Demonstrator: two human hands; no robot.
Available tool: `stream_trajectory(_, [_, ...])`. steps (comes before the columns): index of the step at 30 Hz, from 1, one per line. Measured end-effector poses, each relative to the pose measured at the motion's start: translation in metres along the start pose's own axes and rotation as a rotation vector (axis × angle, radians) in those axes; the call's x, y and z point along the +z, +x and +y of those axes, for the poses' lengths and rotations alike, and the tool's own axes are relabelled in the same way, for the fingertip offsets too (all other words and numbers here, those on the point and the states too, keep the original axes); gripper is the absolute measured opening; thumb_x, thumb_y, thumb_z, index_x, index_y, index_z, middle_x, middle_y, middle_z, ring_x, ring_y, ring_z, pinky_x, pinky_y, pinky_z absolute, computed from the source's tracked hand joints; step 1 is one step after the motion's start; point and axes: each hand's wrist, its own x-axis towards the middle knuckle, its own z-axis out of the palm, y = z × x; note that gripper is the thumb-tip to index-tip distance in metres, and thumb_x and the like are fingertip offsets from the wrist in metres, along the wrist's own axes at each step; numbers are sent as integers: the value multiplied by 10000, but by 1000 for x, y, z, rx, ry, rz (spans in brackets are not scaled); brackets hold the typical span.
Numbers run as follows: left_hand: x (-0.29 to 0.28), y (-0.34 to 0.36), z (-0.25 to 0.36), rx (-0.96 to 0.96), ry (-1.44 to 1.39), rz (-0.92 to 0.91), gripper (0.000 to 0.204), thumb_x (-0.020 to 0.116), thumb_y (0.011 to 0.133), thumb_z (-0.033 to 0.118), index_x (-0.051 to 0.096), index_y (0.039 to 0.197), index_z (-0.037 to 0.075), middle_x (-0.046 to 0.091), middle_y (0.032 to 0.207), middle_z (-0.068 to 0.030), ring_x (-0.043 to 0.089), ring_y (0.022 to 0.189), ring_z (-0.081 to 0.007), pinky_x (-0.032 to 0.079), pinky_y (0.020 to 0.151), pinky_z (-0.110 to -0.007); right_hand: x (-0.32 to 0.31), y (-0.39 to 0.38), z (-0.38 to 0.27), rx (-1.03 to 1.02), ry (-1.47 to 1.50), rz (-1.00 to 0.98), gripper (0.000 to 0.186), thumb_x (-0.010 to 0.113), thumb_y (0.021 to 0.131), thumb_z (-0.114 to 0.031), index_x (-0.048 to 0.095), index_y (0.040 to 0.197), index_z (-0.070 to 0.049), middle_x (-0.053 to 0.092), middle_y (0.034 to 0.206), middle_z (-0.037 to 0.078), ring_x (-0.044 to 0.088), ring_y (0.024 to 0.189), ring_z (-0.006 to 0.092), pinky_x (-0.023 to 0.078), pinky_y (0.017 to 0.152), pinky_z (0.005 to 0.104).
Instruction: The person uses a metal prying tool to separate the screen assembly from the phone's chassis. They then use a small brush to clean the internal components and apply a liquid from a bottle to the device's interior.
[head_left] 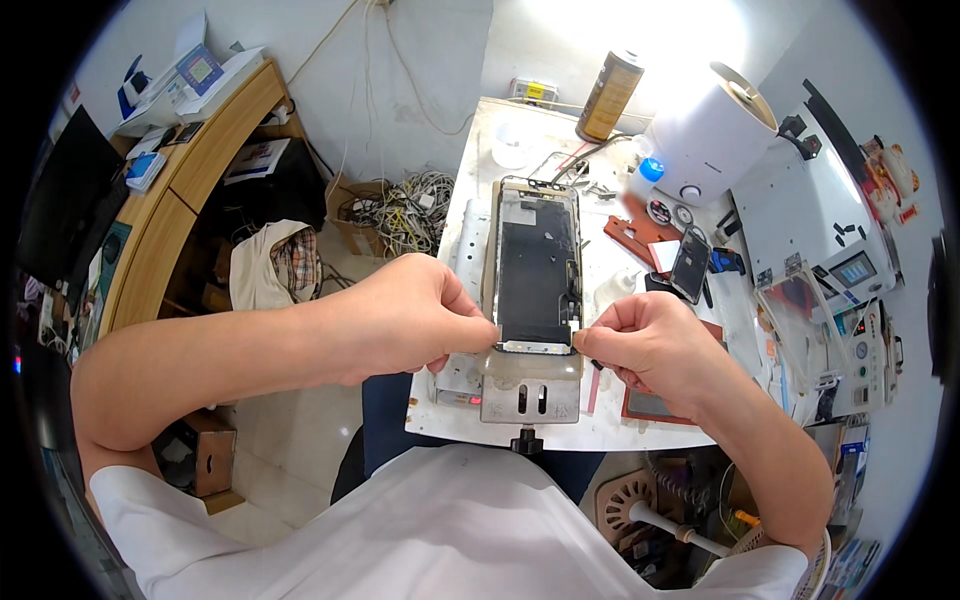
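A phone screen assembly (538, 265), its black back side up with a thin metal frame and flex cables along the edges, lies lengthwise on a metal work plate (531, 392) with two slots and a black knob (527, 441) at its near end. At its lower left corner, my left hand (425, 312) has thumb and forefinger closed on the edge. My right hand (655, 343) pinches the lower right corner in the same way. Between them runs a pale strip (540, 348) along the near edge. The fingertips hide the exact points of contact.
The white table (478, 150) also bears a brown spray can (610, 95), a white cylindrical appliance (712, 130), a blue-capped bottle (650, 172), a small phone part (690, 265) and scattered tools. To the right stand machines (860, 275). Bundled cables (410, 210) lie beyond the table's left side.
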Motion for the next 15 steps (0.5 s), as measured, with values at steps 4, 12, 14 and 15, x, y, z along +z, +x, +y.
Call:
stream_trajectory(4, [2,1,-1,15,-30,10,200,761,927,193,704,869,9,618,699,-9,518,568,-68,354,490,-237,0,1,1,0,10,2,186,768,909,-158,675,844,-10,612,706,0,464,553,36,341,489,223])
stream_trajectory(12, [2,0,0,-5,-17,15,199,770,920,176,685,896,-2,614,698,-14,514,563,-71,346,484,-237,0,2,6,-25,20,-5,190,772,905,-162,683,851,-3,611,708,-1,461,555,39,342,490,227])
stream_trajectory(14, [1,0,1,0,-21,5,197,771,919,173,685,903,-4,614,702,-15,518,566,-72,349,482,-237,-1,0,5,-24,13,-3,191,776,903,-166,688,846,-6,608,697,-5,467,558,38,345,490,226])
stream_trajectory(15, [1,-2,2,14,-33,-3,196,771,918,171,684,908,-5,615,703,-16,520,569,-72,352,482,-237,-2,-5,0,-21,3,-1,192,779,902,-168,690,843,-8,606,691,-8,472,560,37,350,492,224])
